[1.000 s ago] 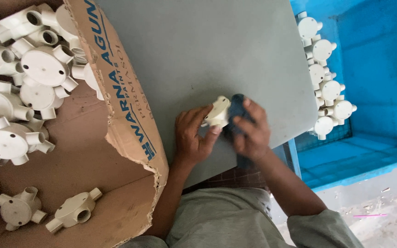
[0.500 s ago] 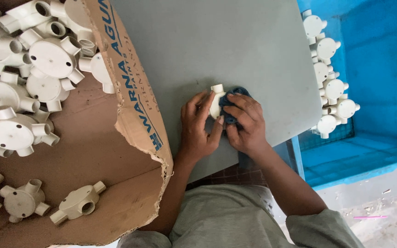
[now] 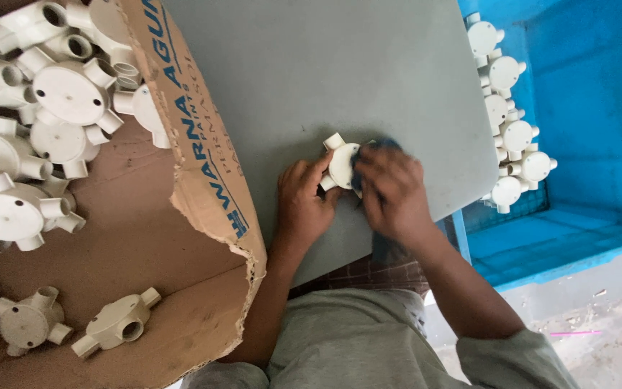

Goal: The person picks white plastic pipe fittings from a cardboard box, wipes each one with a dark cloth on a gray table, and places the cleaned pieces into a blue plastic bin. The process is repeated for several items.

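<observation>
cardboard box: far left, big torn brown carton with its flap hanging over the edge of the board, loads of white round junction boxes piled up top, a few loose ones lower down on the cardboard, like the two-outlet one
grey board: flat surface in the middle, sits across the person's lap, both hands work near its bottom edge
left hand: fingers curled round the left side of the white fitting, thumb up against it, so it's closed on it, holding it down on the board
white fitting: round body with short stubs sticking out, lying on the board right between the two hands
right hand: pressed on the right side of the fitting, fingers bunched over a dark blue cloth, cloth touches the fitting
blue crate: far right, a row of the same white fittings lined up along its left wall, just beside the board edge
</observation>
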